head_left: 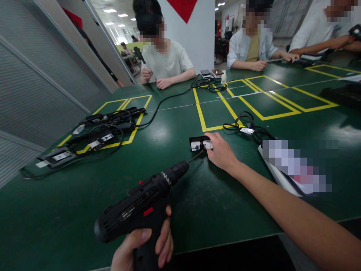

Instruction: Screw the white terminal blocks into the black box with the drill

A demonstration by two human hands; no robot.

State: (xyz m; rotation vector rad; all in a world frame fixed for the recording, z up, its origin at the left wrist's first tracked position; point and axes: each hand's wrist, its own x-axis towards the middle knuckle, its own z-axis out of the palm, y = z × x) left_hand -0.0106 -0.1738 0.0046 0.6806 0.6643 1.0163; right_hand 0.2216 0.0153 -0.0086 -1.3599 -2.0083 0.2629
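My left hand (146,248) grips the handle of a black electric screwdriver (141,203) near the table's front edge. Its thin bit (196,156) points up and right at a small black and white device (199,143) lying on the green table (169,131). My right hand (221,152) reaches in from the right and holds the right end of that device with its fingertips. The bit's tip sits just below the device's front face.
Several black adapters with cables (93,139) lie on the left inside yellow tape marks. A coiled cable (245,126) and a white object (278,173) lie right of my hand. Three other people sit at the far side of the table.
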